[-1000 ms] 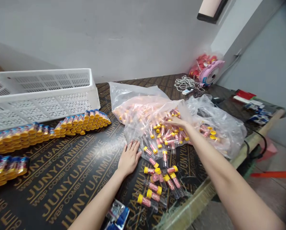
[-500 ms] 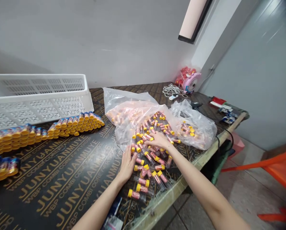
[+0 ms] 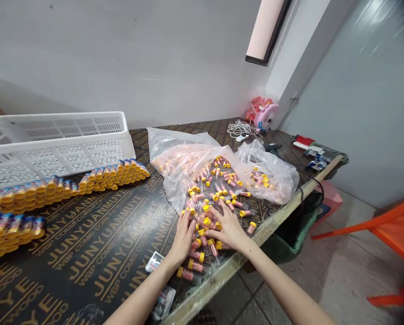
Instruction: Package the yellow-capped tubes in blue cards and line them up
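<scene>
Small clear tubes with yellow caps and pink contents (image 3: 197, 266) lie in a loose heap on the dark printed board tabletop (image 3: 121, 234). More of them spill from the mouth of a large clear plastic bag (image 3: 175, 155). At the heap's left edge, my left hand (image 3: 183, 237) rests with its fingers stretched out, touching the tubes there. My right hand (image 3: 229, 228) lies spread over the middle of the heap, fingers apart on top of several tubes. Neither hand grips one.
A second plastic bag (image 3: 273, 176) with similar tubes sits to the right. Left are stacked rows of yellow-ended, blue-labelled tubes (image 3: 110, 176) before a white crate (image 3: 63, 158). A pink fan (image 3: 266, 118) and white cable (image 3: 241, 128) stand behind. An orange chair (image 3: 391, 230) is right.
My right hand has drawn back toward the near edge and spread its fingers, and tubes beneath it have shifted. My left hand stays at the heap's left side. The view has shifted slightly.
</scene>
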`<state>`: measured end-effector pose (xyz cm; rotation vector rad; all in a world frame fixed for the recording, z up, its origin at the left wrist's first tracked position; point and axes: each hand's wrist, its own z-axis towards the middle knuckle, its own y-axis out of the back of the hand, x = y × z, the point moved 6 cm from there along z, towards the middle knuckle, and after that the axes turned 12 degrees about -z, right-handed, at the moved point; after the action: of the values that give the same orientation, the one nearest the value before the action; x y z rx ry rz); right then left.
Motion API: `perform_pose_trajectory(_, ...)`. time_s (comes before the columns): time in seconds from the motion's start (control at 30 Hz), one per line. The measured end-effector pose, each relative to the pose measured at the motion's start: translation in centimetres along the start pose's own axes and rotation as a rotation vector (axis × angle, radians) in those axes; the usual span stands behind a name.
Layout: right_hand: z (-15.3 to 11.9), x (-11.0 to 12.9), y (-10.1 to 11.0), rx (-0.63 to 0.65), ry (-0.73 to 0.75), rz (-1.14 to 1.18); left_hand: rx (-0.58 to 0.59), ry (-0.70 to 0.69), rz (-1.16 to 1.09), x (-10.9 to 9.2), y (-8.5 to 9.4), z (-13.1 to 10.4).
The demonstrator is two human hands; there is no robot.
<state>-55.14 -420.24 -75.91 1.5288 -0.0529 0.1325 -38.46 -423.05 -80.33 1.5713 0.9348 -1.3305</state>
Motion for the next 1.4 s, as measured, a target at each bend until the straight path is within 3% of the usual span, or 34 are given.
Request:
perform_pose_trajectory(0.13, -1.6, 0.6, 0.3, -0.112, 0.076, 0.033, -0.019, -0.008, -0.013, -0.1, -0.3, -1.2)
perform_pose_trajectory(0.2, -1.4, -1.0, 0.7, -0.188, -0.025, 0.051, -0.035, -0.018, -0.03, -0.6, 0.0, -1.8)
perform_pose_trajectory(0.27, -0.9, -4.1, 1.0, -0.248, -0.198, 0.051, -0.035, -0.04, -0.028, -1.6, 0.9, -2.5)
perform_pose_trajectory(0.4, 0.3, -10.4, 0.3, -0.221, -0.411, 0.059, -0.03, -0.038, 0.018, -2.8, 5.5, -5.0)
perform_pose_trajectory(0.53, 0.0, -11.5, -2.4, -0.118, -0.356, 0.09, -0.24, 0.03, 0.087, -1.2, 12.1, -9.3)
perform_pose_trajectory(0.63, -1.3, -10.0, -4.4, -0.098, -0.343, 0.107, -0.306, 0.152, 0.143, 0.7, 14.3, -12.8)
perform_pose_trajectory(0.77, -2.5, -7.7, -5.3, -0.148, -0.327, 0.139, -0.285, 0.194, 0.264, 1.1, 13.4, -15.5)
perform_pose_trajectory(0.93, -3.4, -4.4, -1.8, -0.396, -0.3, 0.175, -0.277, 0.206, 0.391, 0.5, 11.4, -15.1)
perform_pose_trajectory(1.07, -4.9, 0.9, 1.1, -0.524, -0.151, 0.228, -0.339, 0.234, 0.44, 0.8, 11.3, -14.5)
perform_pose_trajectory(1.17, -5.8, 6.1, 1.6, -0.419, 0.073, 0.265, -0.354, 0.242, 0.427, 1.0, 11.4, -14.4)
perform_pose_trajectory(1.27, -6.2, 10.8, 0.5, -0.18, 0.306, 0.222, -0.35, 0.267, 0.412, 1.1, 11.3, -14.4)
perform_pose_trajectory(1.33, -6.1, 12.6, -0.5, -0.052, 0.381, 0.163, -0.35, 0.276, 0.398, 1.0, 11.3, -14.3)
perform_pose_trajectory(1.4, -5.8, 13.5, -1.1, -0.006, 0.394, 0.143, -0.355, 0.274, 0.385, 0.9, 11.3, -14.3)
